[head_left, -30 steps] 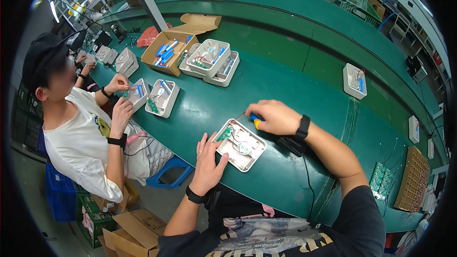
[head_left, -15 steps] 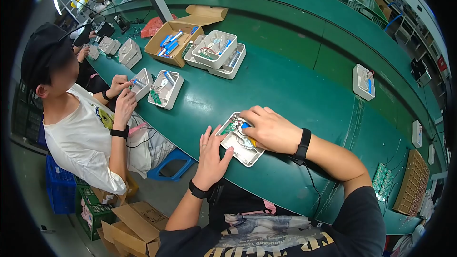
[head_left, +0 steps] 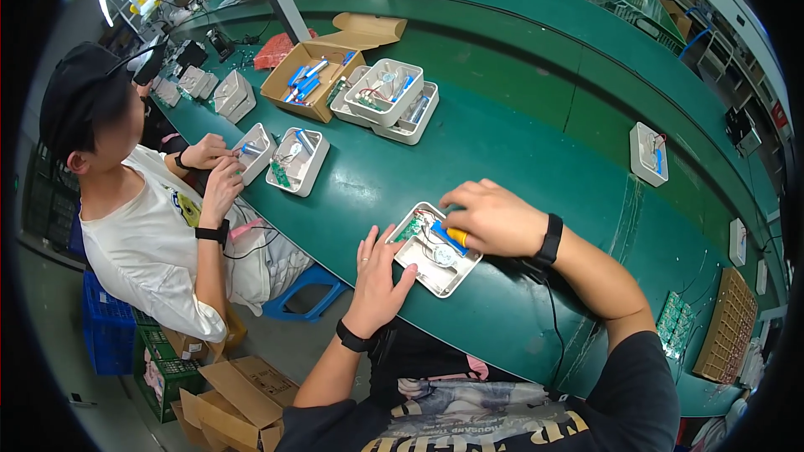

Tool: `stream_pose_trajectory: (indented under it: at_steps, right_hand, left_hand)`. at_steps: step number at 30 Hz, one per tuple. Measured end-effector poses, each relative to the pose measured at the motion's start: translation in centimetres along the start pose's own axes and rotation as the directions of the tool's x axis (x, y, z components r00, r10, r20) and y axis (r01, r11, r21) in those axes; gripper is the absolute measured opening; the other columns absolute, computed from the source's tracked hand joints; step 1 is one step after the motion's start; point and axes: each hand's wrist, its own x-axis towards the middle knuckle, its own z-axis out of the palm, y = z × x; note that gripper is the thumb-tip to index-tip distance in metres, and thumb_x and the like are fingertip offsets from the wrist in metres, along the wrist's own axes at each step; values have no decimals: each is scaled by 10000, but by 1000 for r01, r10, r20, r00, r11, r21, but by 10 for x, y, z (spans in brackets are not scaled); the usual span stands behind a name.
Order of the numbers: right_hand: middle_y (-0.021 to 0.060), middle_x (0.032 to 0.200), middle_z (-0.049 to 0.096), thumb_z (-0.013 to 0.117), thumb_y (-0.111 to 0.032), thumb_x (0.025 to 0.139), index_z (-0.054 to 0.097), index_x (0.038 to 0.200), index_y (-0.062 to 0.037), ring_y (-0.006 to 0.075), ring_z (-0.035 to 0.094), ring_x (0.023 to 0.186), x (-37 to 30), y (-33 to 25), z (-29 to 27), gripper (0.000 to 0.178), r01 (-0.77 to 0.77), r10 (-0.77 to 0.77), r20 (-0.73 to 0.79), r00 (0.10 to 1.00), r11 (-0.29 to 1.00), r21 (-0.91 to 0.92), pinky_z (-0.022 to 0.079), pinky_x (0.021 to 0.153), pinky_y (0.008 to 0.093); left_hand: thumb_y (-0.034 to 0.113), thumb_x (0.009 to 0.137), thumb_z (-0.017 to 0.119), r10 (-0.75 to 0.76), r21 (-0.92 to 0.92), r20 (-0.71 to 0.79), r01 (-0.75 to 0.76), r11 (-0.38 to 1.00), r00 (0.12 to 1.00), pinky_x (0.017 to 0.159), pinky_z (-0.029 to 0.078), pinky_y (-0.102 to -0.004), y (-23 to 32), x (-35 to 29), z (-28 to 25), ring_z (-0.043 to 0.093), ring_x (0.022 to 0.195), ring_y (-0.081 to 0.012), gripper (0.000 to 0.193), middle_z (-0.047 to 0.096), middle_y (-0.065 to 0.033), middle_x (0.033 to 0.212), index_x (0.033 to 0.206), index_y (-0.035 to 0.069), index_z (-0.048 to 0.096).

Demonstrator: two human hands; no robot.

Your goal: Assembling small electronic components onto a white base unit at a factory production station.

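A shallow white plastic housing lies on the green bench in front of me, its inside facing up. In it are a green circuit board, thin wires, a round pale part and a blue battery pack. My left hand rests against the housing's left side, fingers stretched and thumb at its near edge. My right hand is curled above the far right side, closed round a small yellow object beside the battery pack. Its fingertips and most of the yellow object are hidden.
On my left a co-worker handles another white housing, with a further housing beside it. Beyond stand a cardboard box of blue batteries and stacked housings. To the right are circuit boards and a brown gridded tray.
My right hand has shifted right and slightly up, uncovering more of the blue battery pack and the yellow object. My left hand stays at the housing. The whole view has shifted slightly.
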Motion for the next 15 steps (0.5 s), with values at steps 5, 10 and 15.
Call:
stream_pose_trajectory:
  at_steps: [5,10,15]
  right_hand:
    - [85,1002,724,699,-121,952,736,1013,-54,228,694,930,3,60,13,99,-109,132,-55,990,944,313,552,830,369]
    - [19,849,678,668,-152,1038,687,932,-34,122,626,743,-5,110,31,159,-317,438,70,896,522,792,524,689,289]
    - [-16,831,638,651,-163,1072,669,920,-32,65,567,717,-7,110,35,202,-264,498,79,863,313,912,488,655,238]
  left_hand:
    - [239,1024,639,4,30,8,-4,1000,1000,1277,194,-603,2,1,-1,315,1547,-493,436,478,-253,1583,1387,12,552]
    - [263,1020,647,13,38,-30,-12,999,999,1271,197,-611,0,-1,4,338,1537,-484,447,488,-249,1576,1381,13,566]
    - [317,1005,666,14,48,-90,-10,999,996,1258,212,-624,1,-5,10,384,1514,-468,465,513,-249,1551,1354,17,602]
